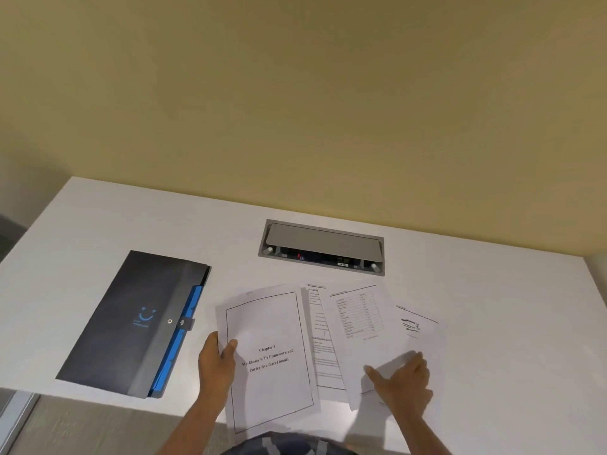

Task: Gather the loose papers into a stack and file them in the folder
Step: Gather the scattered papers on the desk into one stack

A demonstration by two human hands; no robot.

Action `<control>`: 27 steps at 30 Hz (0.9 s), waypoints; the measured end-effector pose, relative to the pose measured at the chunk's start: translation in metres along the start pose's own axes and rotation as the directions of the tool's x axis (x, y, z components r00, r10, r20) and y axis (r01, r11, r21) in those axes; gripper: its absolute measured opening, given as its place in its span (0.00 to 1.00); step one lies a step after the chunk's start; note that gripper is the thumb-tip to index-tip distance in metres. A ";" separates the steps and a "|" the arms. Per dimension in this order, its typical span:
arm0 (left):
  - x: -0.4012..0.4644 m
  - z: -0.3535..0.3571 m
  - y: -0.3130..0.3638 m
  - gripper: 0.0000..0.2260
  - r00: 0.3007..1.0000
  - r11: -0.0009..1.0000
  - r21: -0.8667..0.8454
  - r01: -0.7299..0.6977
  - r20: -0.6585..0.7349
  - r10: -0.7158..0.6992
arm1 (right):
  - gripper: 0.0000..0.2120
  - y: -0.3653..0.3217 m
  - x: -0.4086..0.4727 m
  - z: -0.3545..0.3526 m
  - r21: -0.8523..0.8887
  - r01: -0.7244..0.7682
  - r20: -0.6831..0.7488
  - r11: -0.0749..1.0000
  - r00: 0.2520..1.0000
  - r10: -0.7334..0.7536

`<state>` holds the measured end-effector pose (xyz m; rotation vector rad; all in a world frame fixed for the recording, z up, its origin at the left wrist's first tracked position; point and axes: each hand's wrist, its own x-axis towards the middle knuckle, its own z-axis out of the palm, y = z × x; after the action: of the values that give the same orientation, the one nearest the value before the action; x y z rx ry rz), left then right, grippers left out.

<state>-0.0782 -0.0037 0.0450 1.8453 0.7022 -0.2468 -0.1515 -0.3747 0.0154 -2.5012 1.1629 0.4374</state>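
Note:
Several white printed sheets lie fanned out on the white desk [492,323] near its front edge. My left hand [215,362] grips the left edge of the bordered title page [272,323], thumb on top. My right hand [405,382] lies flat, fingers spread, on the table-printed sheet [358,323] and the rightmost sheet [418,330]. Another text sheet [317,323] shows between the title page and the table sheet. A dark grey folder [131,320] with a blue inner edge and a snap strap lies closed to the left, apart from the papers.
A grey recessed power and cable box [322,246] is set into the desk behind the papers. A yellow wall rises behind the desk. The desk's front edge runs under the lower ends of the sheets, with floor visible at lower left.

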 end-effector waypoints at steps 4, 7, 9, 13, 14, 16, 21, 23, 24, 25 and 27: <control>-0.017 0.001 0.008 0.08 0.999 0.999 -0.040 0.013 -0.049 -0.015 | 0.71 0.002 -0.003 0.003 -0.050 0.023 0.027 0.999 0.999 -0.022; -0.027 0.004 0.018 0.08 0.997 0.996 -0.084 0.011 -0.076 -0.018 | 0.72 -0.002 -0.002 -0.002 -0.032 0.052 0.018 0.998 0.999 -0.051; -0.032 0.007 0.023 0.09 0.996 0.995 -0.099 0.013 -0.084 -0.021 | 0.73 -0.003 0.000 -0.005 -0.020 0.071 0.009 0.997 0.997 -0.071; -0.042 0.014 0.028 0.11 0.996 0.995 -0.102 0.014 -0.087 -0.023 | 0.73 -0.006 0.002 -0.009 0.018 0.067 0.021 0.998 0.997 -0.067; -0.044 0.016 0.030 0.12 0.996 0.994 -0.105 0.015 -0.086 -0.024 | 0.72 -0.006 0.001 -0.008 0.018 0.067 0.020 0.998 0.998 -0.067; -0.047 0.020 0.033 0.12 0.996 0.994 -0.111 0.021 -0.082 -0.031 | 0.70 -0.007 -0.001 -0.009 0.013 0.085 0.008 0.996 0.996 -0.085; -0.055 0.026 0.036 0.12 0.995 0.991 -0.130 0.035 -0.092 -0.047 | 0.68 -0.010 -0.002 -0.009 -0.013 0.110 0.026 0.994 0.994 -0.109; -0.058 0.027 0.037 0.11 0.994 0.989 -0.140 0.039 -0.092 -0.052 | 0.67 -0.013 0.001 -0.011 0.030 0.108 0.026 0.994 0.994 -0.109; -0.059 0.028 0.037 0.11 0.994 0.989 -0.144 0.041 -0.092 -0.055 | 0.67 -0.014 0.004 -0.012 0.076 0.105 0.027 0.991 0.994 -0.108; -0.060 0.028 0.037 0.12 0.994 0.988 -0.146 0.045 -0.091 -0.058 | 0.65 -0.015 0.007 -0.013 0.134 0.103 0.025 0.986 0.994 -0.107; -0.059 0.028 0.037 0.12 0.994 0.989 -0.139 0.054 -0.087 -0.066 | 0.61 -0.016 0.016 -0.015 0.244 0.087 0.032 0.966 0.995 -0.098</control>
<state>-0.1003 -0.0581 0.0920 1.7153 0.8195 -0.1502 -0.1274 -0.3820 0.0256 -2.3113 1.0121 0.3037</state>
